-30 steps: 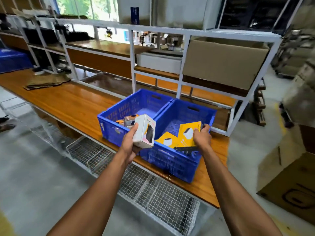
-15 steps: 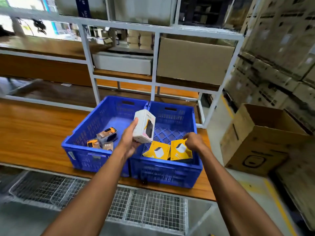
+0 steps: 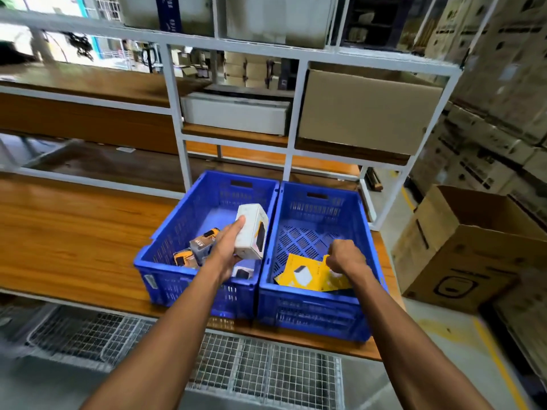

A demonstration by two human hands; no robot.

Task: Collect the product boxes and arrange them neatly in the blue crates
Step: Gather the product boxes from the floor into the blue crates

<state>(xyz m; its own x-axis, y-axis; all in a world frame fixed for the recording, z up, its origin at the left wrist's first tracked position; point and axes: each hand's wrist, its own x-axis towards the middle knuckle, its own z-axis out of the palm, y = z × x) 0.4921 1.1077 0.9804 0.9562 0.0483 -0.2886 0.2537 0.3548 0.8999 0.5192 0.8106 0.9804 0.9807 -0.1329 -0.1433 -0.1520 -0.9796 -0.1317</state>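
White product box (image 3: 251, 231) held upright over left blue crate (image 3: 165, 255), frame centre; left hand (image 3: 226, 250) fingers wrapped around it. Right hand (image 3: 344, 257) fingers curled, pinching yellow box (image 3: 331, 275) low in right blue crate (image 3: 367, 241) beside second yellow box (image 3: 297, 273). Both crates on tabletop (image 3: 74, 229).

Wooden table (image 3: 74, 232) across left and centre of frame, grain running sideways. White metal shelf frame (image 3: 174, 113) behind it, upper half of frame. Plain brown carton (image 3: 367, 110) on shelf, upper right of centre; white flat case (image 3: 233, 112) just left of it. Open cardboard box (image 3: 473, 247) on floor, right edge. Stacked cartons (image 3: 503, 84) upper right. Wire mesh rack (image 3: 266, 365) under table, bottom centre.
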